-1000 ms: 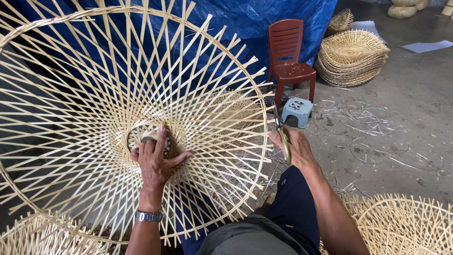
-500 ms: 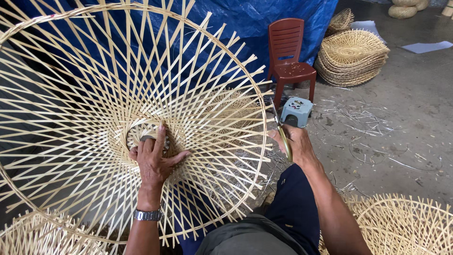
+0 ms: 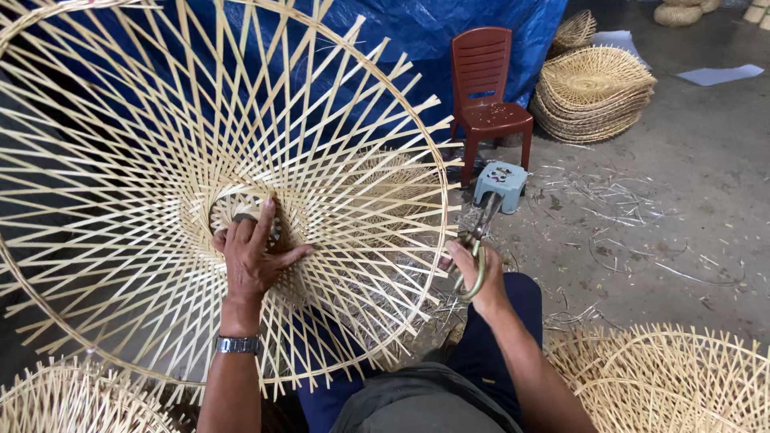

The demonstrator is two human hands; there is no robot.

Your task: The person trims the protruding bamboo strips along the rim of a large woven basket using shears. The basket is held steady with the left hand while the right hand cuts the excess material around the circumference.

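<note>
A large open basket frame (image 3: 160, 144) of crossing pale bamboo strips fills the left of the head view, tilted toward me. My left hand (image 3: 253, 256) lies spread on the inside of it, fingers against the small woven ring (image 3: 228, 208) at its centre. A metal watch sits on that wrist. My right hand (image 3: 473, 277) is closed around the looped handles of metal shears (image 3: 480, 232), just outside the frame's right rim, blades pointing up and away.
A small grey-blue stool (image 3: 501, 183) and a red plastic chair (image 3: 485, 88) stand beyond the shears. Finished woven baskets are stacked (image 3: 593, 92) at the back right. More bamboo frames lie at lower right (image 3: 666, 377) and lower left (image 3: 72, 401). Blue tarpaulin (image 3: 449, 32) hangs behind; offcuts litter the concrete floor.
The left hand's fingers have shifted slightly on the centre ring. The right hand has turned the shears so the blades stand more upright.
</note>
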